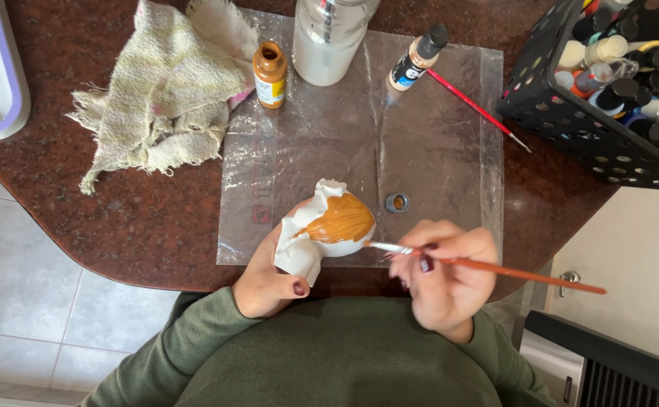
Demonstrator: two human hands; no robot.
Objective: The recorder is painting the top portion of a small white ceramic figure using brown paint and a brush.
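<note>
Green sleeves fill the near edge of the view, and from them both hands reach out over the near rim of the dark stone table (141, 226). The left hand (265, 283) is closed around the base of a white ceramic figurine (322, 234), thumb pressed against its near side, holding it tilted just above the table's edge. A broad patch of the figurine's upper face is coated in ochre-brown paint, the rest bare white. The right hand (442, 275) pinches an orange-handled paintbrush (495, 267) between thumb and fingers (the grip is tight, pencil-like), with the handle running out to the right and the bristle tip touching the right edge of the painted patch.

Under the figurine lies a clear plastic sheet (435, 151), spread across the table's middle. A small bottle cap (397, 202) sits on it just beyond the brush tip. Farther off, an open brown paint bottle (270, 74) stands at the sheet's far left corner, beside a frosted jar (328, 41). A capped tan paint bottle (417, 59) lies tilted to the right of the jar, with a red-handled brush (476, 109) next to it. A pale, frayed cloth (167, 98) is bunched at the far left, and a black perforated basket (570, 124) full of paint bottles stands at the far right.
</note>
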